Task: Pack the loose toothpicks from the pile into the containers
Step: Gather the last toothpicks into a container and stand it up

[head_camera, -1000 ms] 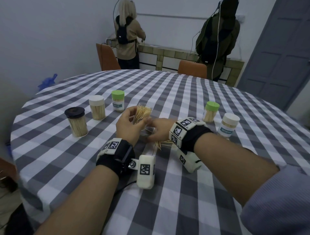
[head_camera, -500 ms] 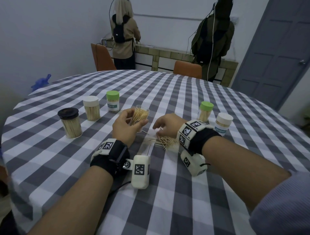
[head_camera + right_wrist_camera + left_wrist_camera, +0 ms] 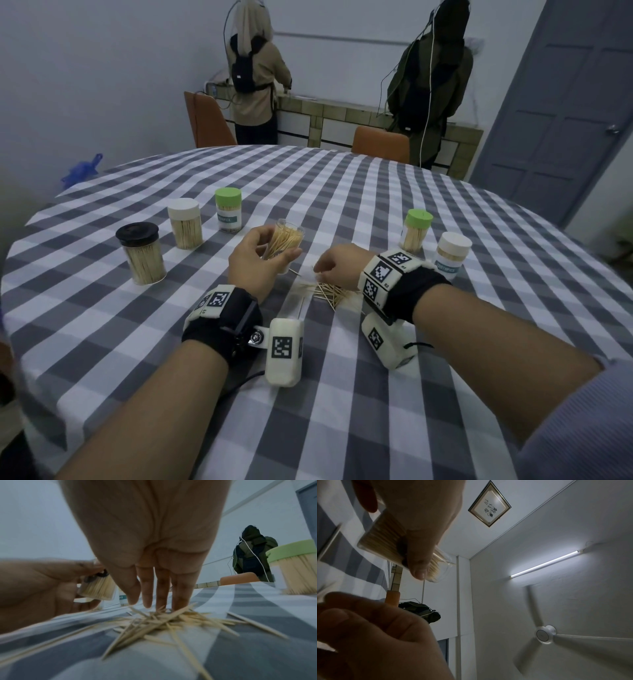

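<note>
Two hands at centre frame: left hand (image 3: 255,263) grips the clear, lidless plastic container of toothpicks (image 3: 286,240), tilted, off the checked bench (image 3: 342,394). Right hand (image 3: 337,270), fingers straight, touches the loose wooden toothpick pile (image 3: 327,291) just below.

Each forearm is bare and carries a black wrist strap. Cream blocks printed with black-and-white square markers sit on top of each strap. A cream camera housing hangs below each wrist, also marked; the left one joins its strap through a small metal bracket with a screw. A ribbed blue-grey sleeve covers the right upper arm.
</note>
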